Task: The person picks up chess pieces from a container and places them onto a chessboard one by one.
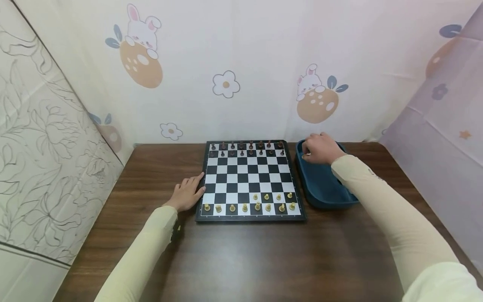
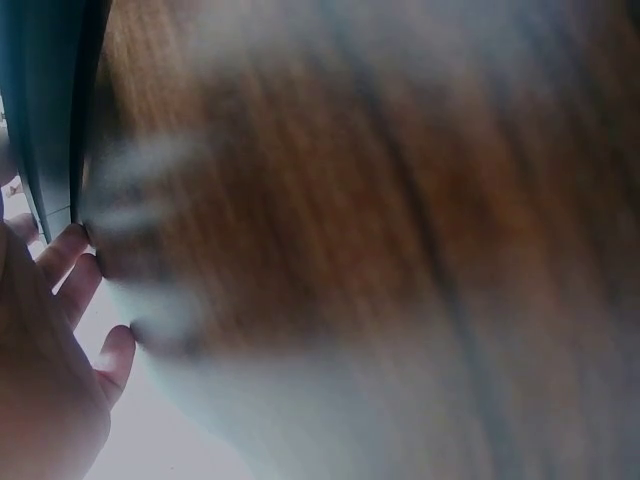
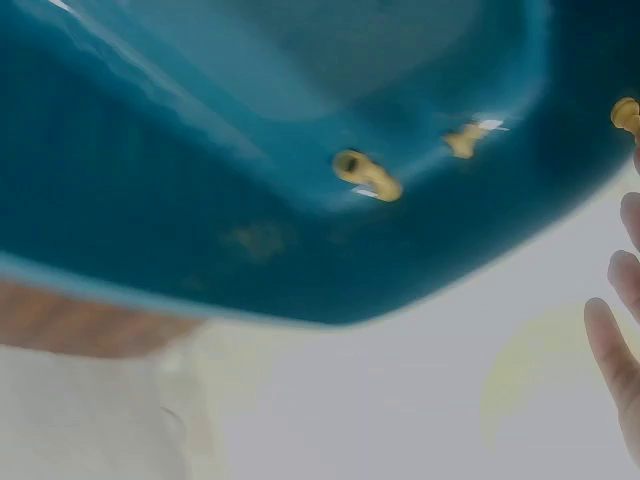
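Note:
A chessboard (image 1: 247,172) lies on the table with dark red pieces (image 1: 250,145) in two rows at its far side. Near its front edge stands a row of cream pieces (image 1: 245,207), with several cream pawns (image 1: 266,196) ahead of them on the right. My left hand (image 1: 185,193) rests at the board's left edge, fingers extended against the frame. Over the far end of a blue tray (image 1: 328,205), my right hand (image 1: 320,149) pinches a cream pawn (image 3: 626,114) at its fingertips. Two more cream pawns, one (image 3: 368,175) beside another (image 3: 465,140), lie inside the tray.
The brown wooden table (image 1: 241,260) backs onto a wall cloth (image 1: 264,63) printed with rabbits and flowers. A patterned panel (image 1: 45,126) stands along the left and a pale cloth (image 1: 445,126) along the right. The tray sits close to the board's right edge.

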The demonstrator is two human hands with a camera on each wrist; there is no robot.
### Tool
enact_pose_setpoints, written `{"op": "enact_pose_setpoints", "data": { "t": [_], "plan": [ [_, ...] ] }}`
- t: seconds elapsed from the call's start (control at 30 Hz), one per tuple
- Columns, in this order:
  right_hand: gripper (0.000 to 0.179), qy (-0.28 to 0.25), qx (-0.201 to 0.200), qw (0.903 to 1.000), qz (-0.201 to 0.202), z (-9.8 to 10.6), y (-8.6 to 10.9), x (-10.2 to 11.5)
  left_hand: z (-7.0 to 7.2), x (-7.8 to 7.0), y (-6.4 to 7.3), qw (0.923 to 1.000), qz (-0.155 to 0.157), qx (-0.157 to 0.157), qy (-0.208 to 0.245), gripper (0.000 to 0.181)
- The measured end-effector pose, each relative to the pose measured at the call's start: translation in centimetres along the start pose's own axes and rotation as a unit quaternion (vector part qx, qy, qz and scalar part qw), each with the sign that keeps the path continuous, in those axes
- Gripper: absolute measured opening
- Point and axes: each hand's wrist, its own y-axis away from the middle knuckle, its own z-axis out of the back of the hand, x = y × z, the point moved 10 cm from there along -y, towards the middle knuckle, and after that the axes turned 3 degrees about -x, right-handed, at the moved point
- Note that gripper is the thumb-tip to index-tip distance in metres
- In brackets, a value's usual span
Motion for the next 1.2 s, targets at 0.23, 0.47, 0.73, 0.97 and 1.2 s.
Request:
{"op": "enact_pose_setpoints", "data": {
  "t": [0.23,0.47,0.73,0.97,1.2],
  "plan": [
    [0.008,0.029,0.008,0.9988,0.039,2.5,-0.9,4.0,0.0,0.1,0.0,1.0,0.003,0.002,-0.004,0.062],
    [0.006,-0.006,0.023,0.9961,0.085,2.1,-2.0,8.4,-0.1,0.3,0.1,0.9999,0.007,0.007,-0.004,0.063],
    [0.004,-0.042,0.023,0.9871,0.152,2.1,-2.5,14.4,0.0,0.2,0.2,1.0,0.003,0.004,0.001,0.063],
    [0.003,-0.075,0.031,0.9717,0.222,1.5,-2.8,19.3,-0.2,0.4,0.0,1.0,0.007,0.002,-0.005,0.063],
    [0.005,-0.075,0.03,0.9685,0.236,1.0,-3.4,20.7,0.0,0.4,-0.1,1.0,0.004,-0.002,-0.005,0.062]
  ]
}}
